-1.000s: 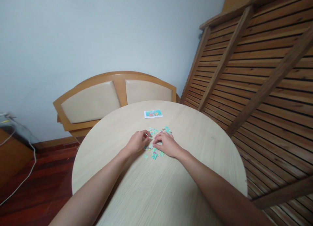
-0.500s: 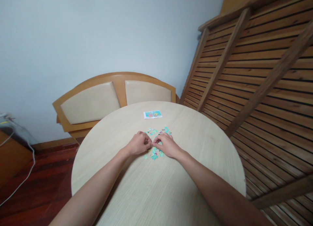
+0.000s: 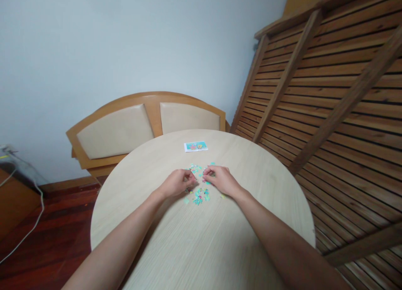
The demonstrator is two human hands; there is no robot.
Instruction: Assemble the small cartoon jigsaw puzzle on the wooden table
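Observation:
Several small turquoise jigsaw pieces (image 3: 198,195) lie scattered near the middle of a round pale wooden table (image 3: 176,248). My left hand (image 3: 176,183) rests on the table at the left of the pile, fingers curled and pinched together on a piece. My right hand (image 3: 220,179) rests at the right of the pile, fingers also curled in a pinch on a piece. The fingertips of both hands nearly meet above the pile. A small picture card (image 3: 195,146) lies farther back on the table.
A wooden bench with two cream cushions (image 3: 147,122) stands behind the table against a pale wall. A slatted wooden frame (image 3: 329,97) leans at the right. A grey cable (image 3: 28,223) runs over the dark red floor at the left.
My right hand has moved back and to the right, uncovering more pieces in the pile. My left hand stays at the left of the pile, still pinched.

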